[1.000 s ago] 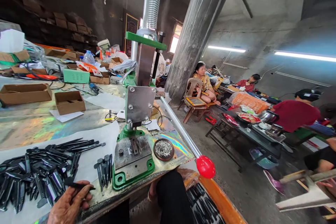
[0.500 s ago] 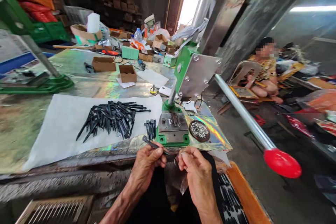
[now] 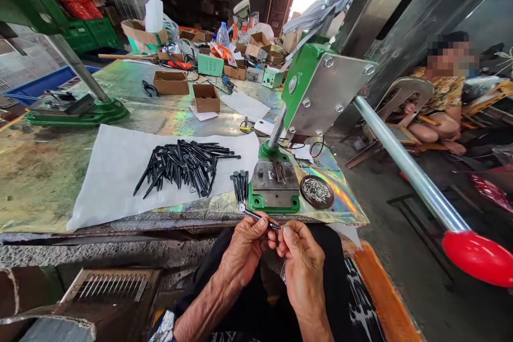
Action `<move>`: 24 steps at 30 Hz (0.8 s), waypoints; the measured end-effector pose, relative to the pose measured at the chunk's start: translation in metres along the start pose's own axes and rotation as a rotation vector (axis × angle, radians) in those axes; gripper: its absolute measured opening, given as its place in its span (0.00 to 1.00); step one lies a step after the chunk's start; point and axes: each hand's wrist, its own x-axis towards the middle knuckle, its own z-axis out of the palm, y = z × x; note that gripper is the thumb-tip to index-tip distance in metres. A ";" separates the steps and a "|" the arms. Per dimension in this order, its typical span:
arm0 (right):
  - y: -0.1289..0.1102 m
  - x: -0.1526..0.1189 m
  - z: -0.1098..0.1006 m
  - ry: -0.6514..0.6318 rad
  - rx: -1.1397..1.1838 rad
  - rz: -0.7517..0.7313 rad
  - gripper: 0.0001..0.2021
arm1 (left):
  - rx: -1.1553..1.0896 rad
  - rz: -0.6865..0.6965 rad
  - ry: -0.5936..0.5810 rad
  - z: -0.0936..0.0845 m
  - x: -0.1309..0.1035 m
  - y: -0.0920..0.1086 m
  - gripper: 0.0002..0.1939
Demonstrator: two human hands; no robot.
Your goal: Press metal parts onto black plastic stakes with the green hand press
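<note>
My left hand (image 3: 249, 243) pinches a slim black plastic stick (image 3: 258, 218) between thumb and fingers. Its flat, pale-looking head points up and left; the other end points at my right hand (image 3: 301, 256). The fingertips of that hand are closed at the stick's tip; whatever tiny thing they hold is hidden. Just beyond stands a green hand press (image 3: 274, 202) with a steel block on its base. Several like sticks (image 3: 240, 186) lie side by side left of the base. A round dish (image 3: 308, 204) of small silvery metal pieces sits to its right.
A heap of black sticks (image 3: 184, 165) lies on a white sheet (image 3: 108, 171). The press's lever with its red knob (image 3: 479, 257) slants out to the right. An orange crate (image 3: 380, 288) holding black sticks is beside my right leg. A person (image 3: 444, 91) sits at the far right.
My hands have come together, and the stick's tip now meets my right fingertips. The camera view has shifted, so the bench appears slightly higher and further right.
</note>
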 end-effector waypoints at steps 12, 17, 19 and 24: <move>0.002 -0.002 -0.002 0.007 -0.010 0.015 0.11 | -0.028 0.040 -0.045 -0.001 0.000 -0.006 0.16; 0.001 -0.002 0.004 0.059 0.012 0.010 0.12 | -0.022 0.085 -0.072 -0.002 0.000 -0.008 0.15; 0.003 -0.003 0.007 0.103 -0.021 -0.015 0.12 | -0.010 0.122 -0.077 0.000 -0.001 -0.009 0.14; 0.008 -0.004 0.013 0.201 -0.064 -0.097 0.13 | 0.027 0.226 -0.011 0.003 0.000 -0.015 0.15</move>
